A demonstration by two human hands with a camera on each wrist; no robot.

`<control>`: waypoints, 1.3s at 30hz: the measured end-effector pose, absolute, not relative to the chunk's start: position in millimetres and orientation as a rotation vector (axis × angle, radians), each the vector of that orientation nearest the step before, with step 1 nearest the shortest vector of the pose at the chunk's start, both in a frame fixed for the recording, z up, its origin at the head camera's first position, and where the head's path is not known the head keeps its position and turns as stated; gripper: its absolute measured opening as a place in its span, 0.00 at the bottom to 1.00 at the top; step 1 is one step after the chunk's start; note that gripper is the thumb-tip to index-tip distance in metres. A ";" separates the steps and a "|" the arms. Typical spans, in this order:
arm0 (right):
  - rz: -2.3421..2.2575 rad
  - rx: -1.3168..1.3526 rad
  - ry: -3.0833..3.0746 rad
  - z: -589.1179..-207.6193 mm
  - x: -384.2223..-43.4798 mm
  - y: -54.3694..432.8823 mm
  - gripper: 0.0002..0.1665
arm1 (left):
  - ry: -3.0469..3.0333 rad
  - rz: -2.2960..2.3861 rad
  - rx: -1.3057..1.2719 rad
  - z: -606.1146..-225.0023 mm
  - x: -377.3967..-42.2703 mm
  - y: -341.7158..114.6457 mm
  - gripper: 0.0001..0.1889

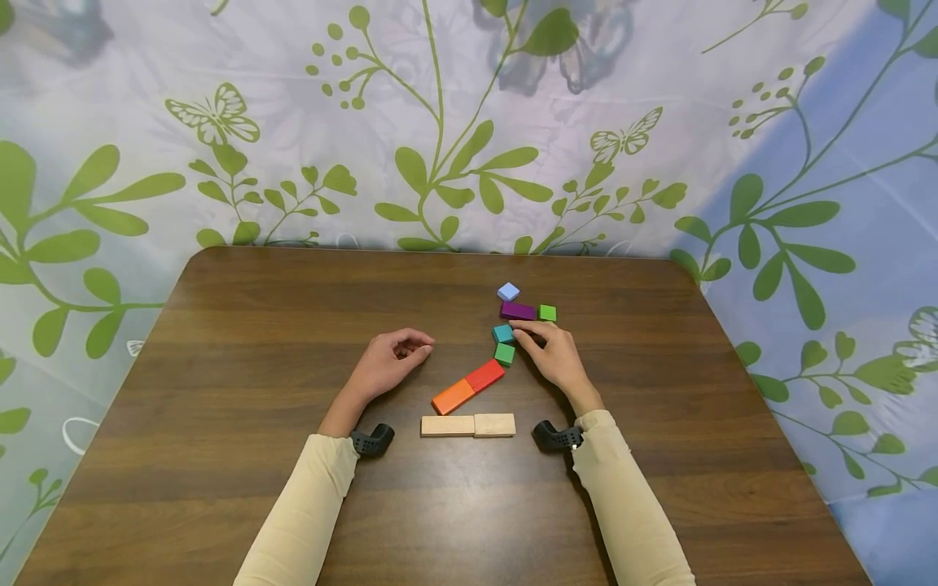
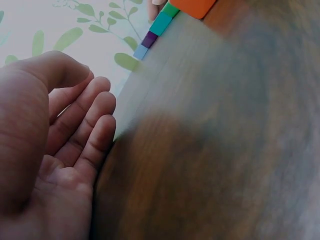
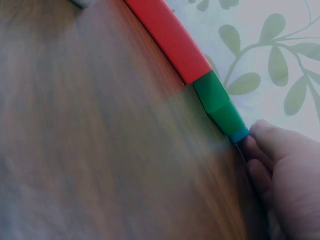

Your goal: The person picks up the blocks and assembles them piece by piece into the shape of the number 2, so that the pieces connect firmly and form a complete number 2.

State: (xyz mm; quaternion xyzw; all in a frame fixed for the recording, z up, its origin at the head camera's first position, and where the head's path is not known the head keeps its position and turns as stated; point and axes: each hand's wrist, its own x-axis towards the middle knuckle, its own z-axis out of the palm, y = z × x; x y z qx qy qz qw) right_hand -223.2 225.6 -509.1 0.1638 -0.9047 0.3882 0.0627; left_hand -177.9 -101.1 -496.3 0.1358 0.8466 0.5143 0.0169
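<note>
In the head view a bent row of coloured blocks runs over the wooden table. My right hand point(image 1: 551, 352) pinches the right corner of a teal block point(image 1: 502, 334) between thumb and forefinger. Close below lies a green block point(image 1: 504, 354), then a red block point(image 1: 485, 375) end to end with an orange block point(image 1: 453, 396). Beyond the teal block are a purple block point(image 1: 518, 311), a light blue block point(image 1: 509, 291) and a light green block point(image 1: 547, 312). My left hand point(image 1: 388, 362) rests left of the row, loosely curled and holding nothing.
Two plain wooden blocks point(image 1: 469, 426) lie end to end nearer to me, below the orange one. The brown table point(image 1: 256, 325) ends at a patterned cloth point(image 1: 454, 122) behind it. Each wrist wears a black device point(image 1: 374, 440).
</note>
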 end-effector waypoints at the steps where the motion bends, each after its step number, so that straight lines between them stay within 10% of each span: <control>1: 1.180 0.493 -2.729 -509.0 -223.3 225.9 0.18 | 2.632 1.599 0.420 -496.1 -178.1 -101.1 0.09; 39: 1.094 0.304 -2.626 -493.9 -241.4 261.8 0.25 | 2.645 1.608 0.450 -496.8 -176.8 -102.1 0.09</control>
